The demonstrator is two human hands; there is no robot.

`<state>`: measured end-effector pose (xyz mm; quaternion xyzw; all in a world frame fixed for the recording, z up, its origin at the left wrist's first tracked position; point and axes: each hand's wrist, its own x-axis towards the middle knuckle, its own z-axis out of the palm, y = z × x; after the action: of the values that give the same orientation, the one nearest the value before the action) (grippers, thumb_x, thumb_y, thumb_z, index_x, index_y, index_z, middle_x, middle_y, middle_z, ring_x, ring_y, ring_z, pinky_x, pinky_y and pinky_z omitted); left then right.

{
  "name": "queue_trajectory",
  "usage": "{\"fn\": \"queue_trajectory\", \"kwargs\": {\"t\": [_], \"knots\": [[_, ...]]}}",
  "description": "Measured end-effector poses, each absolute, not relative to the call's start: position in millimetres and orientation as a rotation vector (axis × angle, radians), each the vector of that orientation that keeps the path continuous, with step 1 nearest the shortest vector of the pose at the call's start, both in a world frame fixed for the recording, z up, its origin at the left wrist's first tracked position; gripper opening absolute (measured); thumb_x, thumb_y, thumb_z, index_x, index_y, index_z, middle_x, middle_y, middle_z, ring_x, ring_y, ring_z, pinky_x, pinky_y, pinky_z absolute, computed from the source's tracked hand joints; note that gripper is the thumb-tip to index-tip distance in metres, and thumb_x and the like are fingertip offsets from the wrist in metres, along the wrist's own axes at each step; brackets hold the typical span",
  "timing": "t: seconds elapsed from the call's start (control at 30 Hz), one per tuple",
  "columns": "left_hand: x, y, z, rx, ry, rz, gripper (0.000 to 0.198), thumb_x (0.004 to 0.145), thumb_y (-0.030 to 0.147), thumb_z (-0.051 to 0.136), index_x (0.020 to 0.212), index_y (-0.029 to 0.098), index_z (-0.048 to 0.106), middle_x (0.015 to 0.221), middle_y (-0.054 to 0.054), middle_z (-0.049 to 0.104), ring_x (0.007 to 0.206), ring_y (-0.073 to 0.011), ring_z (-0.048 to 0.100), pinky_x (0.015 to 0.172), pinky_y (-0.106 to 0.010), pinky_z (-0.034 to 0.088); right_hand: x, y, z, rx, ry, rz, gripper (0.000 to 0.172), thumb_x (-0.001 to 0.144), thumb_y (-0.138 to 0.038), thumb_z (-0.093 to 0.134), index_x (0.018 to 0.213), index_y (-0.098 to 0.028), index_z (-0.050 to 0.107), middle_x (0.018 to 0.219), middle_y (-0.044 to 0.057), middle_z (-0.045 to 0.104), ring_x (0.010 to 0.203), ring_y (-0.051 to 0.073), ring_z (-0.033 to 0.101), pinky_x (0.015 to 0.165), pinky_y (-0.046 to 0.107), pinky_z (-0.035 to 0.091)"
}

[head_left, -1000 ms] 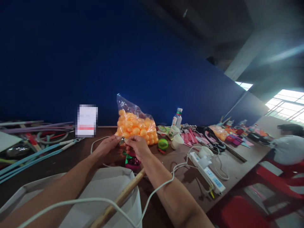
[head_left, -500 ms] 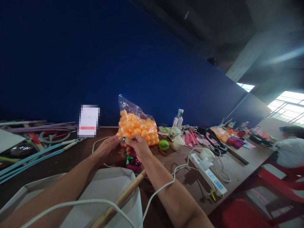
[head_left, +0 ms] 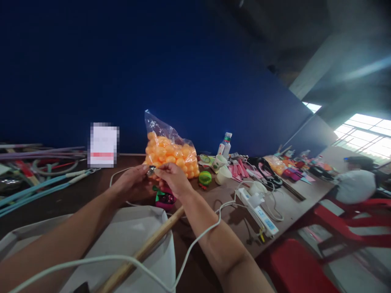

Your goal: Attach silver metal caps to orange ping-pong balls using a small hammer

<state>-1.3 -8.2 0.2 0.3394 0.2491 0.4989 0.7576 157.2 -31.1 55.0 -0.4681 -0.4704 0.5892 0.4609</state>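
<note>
Between my two hands, in front of the bag, is a small silvery metal piece (head_left: 151, 170) too small to name. My left hand (head_left: 132, 180) pinches it from the left. The thumb and fingers of my right hand (head_left: 173, 178) close on it from the right. Just behind them stands a clear plastic bag (head_left: 172, 154) full of orange balls. Below the hands lies a magenta and green pouch-like item (head_left: 165, 200) with dark shiny bits inside, partly covered by my right hand.
Close in front are a white fabric bin (head_left: 143, 215), a wooden stick (head_left: 149, 244) and a loose white cable (head_left: 198, 240). Rightward lie a green striped ball-like item (head_left: 204, 178), white cup (head_left: 223, 175), bottle (head_left: 225, 145) and power strip (head_left: 264, 219). Blue-handled rods (head_left: 45, 185) lie left; a person sits far right.
The view has shifted, so the bag, hands and table things sit slightly further left and higher. Both hands keep their pinch on the silvery piece.
</note>
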Motion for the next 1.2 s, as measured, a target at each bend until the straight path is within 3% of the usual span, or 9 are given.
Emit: {"fn": "queue_trajectory", "kwargs": {"t": [0.1,0.2,0.3,0.4,0.53,0.7,0.83,1.07,1.2], "knots": [[-4.4,-7.5,5.0,0.708,0.596,1.111,0.018,0.09,0.027,0.067,0.104,0.016,0.068,0.102,-0.006,0.071,0.082,-0.0181,0.069,0.067,-0.035,0.059,163.5,-38.7,70.2,-1.147,-1.257,1.419,0.024,0.083,-0.035,0.073,0.088,-0.021,0.055,0.064,-0.005,0.066,0.042,0.008,0.053,0.044,0.02,0.044],[-6.5,-6.3,9.5,0.654,0.641,1.152,0.016,0.091,0.027,0.066,0.102,0.016,0.067,0.097,-0.004,0.071,0.076,-0.0162,0.068,0.063,-0.032,0.058,176.0,-56.3,91.0,-1.163,-1.686,1.163,0.016,0.094,-0.032,0.058,0.084,-0.02,0.055,0.072,-0.003,0.067,0.048,0.008,0.056,0.05,0.021,0.043],[-7.1,-5.0,11.6,0.588,0.681,1.199,0.015,0.091,0.027,0.065,0.101,0.016,0.067,0.093,-0.003,0.07,0.071,-0.0149,0.067,0.061,-0.032,0.058,182.1,-79.6,107.1,-1.005,-2.513,0.802,0.009,0.088,-0.03,0.068,0.089,-0.021,0.066,0.088,-0.001,0.072,0.077,0.014,0.065,0.067,0.023,0.044],[-7.7,-4.1,12.3,0.528,0.714,1.238,0.015,0.091,0.027,0.066,0.101,0.016,0.066,0.094,-0.003,0.069,0.073,-0.0154,0.067,0.061,-0.032,0.058,171.6,-98.3,109.4,-0.778,-3.153,0.68,0.025,0.084,-0.04,0.073,0.1,-0.022,0.07,0.098,0.0,0.074,0.084,0.017,0.066,0.063,0.025,0.041],[-9.0,-3.7,13.7,0.465,0.744,1.279,0.019,0.091,0.028,0.065,0.106,0.016,0.066,0.099,-0.004,0.07,0.076,-0.0165,0.067,0.063,-0.033,0.058,145.2,-109.1,95.2,-0.838,-3.492,0.455,0.033,0.08,-0.05,0.073,0.097,-0.022,0.071,0.09,0.001,0.074,0.075,0.019,0.064,0.049,0.028,0.032],[-10.3,-1.5,14.8,0.418,0.735,1.305,0.021,0.091,0.029,0.065,0.109,0.017,0.065,0.101,-0.005,0.069,0.076,-0.0167,0.067,0.063,-0.034,0.058,135.0,-105.6,76.9,-0.796,-3.535,0.433,0.016,0.08,-0.032,0.07,0.094,-0.023,0.07,0.088,0.001,0.074,0.074,0.02,0.064,0.048,0.029,0.031],[-10.6,1.3,14.7,0.382,0.713,1.336,0.02,0.091,0.029,0.065,0.107,0.017,0.065,0.099,-0.004,0.069,0.074,-0.0161,0.066,0.062,-0.033,0.058,147.9,-94.5,79.5,-0.63,-3.396,0.467,0.016,0.09,-0.033,0.061,0.1,-0.023,0.068,0.098,0.003,0.074,0.084,0.02,0.064,0.054,0.028,0.034],[-10.7,2.2,15.7,0.325,0.704,1.356,0.022,0.091,0.029,0.065,0.109,0.017,0.065,0.102,-0.005,0.069,0.078,-0.0173,0.067,0.065,-0.035,0.058,180.0,-84.3,112.9,-1.096,-2.957,0.559,0.018,0.095,-0.036,0.058,0.101,-0.022,0.066,0.103,0.003,0.07,0.086,0.017,0.062,0.063,0.025,0.036],[-11.2,3.4,13.9,0.314,0.686,1.344,0.026,0.091,0.03,0.065,0.114,0.018,0.065,0.111,-0.007,0.069,0.085,-0.0196,0.068,0.07,-0.038,0.059,192.6,-81.0,118.3,-1.212,-2.634,0.51,0.016,0.097,-0.035,0.056,0.098,-0.021,0.064,0.095,0.001,0.069,0.082,0.015,0.06,0.066,0.025,0.036]]}}
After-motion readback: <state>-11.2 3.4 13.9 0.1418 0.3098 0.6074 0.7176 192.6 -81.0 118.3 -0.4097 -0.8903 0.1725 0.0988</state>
